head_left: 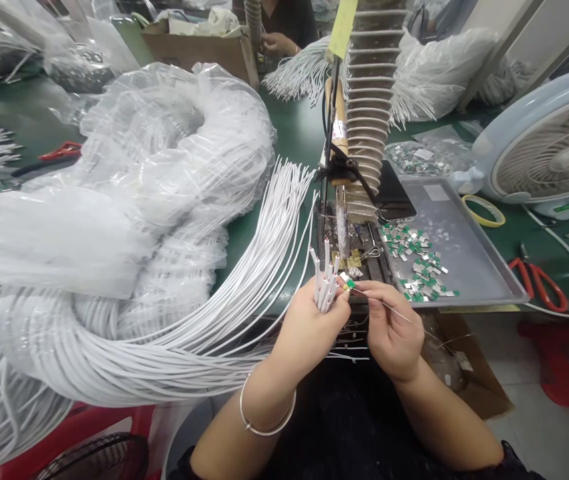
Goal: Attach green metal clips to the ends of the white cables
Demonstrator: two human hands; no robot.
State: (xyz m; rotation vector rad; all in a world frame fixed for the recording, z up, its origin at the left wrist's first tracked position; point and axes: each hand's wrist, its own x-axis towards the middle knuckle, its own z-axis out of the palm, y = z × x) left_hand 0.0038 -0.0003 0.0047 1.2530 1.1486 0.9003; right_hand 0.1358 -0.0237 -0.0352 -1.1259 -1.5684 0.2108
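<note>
My left hand (309, 327) is closed around a bunch of white cables (325, 283), their cut ends pointing up. At its thumb and forefinger sits a small green circuit board with a metal connector (348, 283); which fingers carry it I cannot quite tell. My right hand (397, 333) pinches a thin solder wire (398, 312), which trails down to the right, its fingertips close beside the board. Just above both hands a soldering iron (340, 200) hangs tip down, strapped to a stand. Under its tip lies a dark, solder-spattered work tray (332, 227).
Plastic-wrapped coils of white cable (179, 153) fill the left. A grey tray (484, 267) holds several green boards (422, 267). Nearby are red-handled scissors (539, 280), yellow tape (483, 211) and a fan (559, 147). A ribbed hose (372, 100) hangs behind the iron. Across the bench another person's hand (278, 45) shows.
</note>
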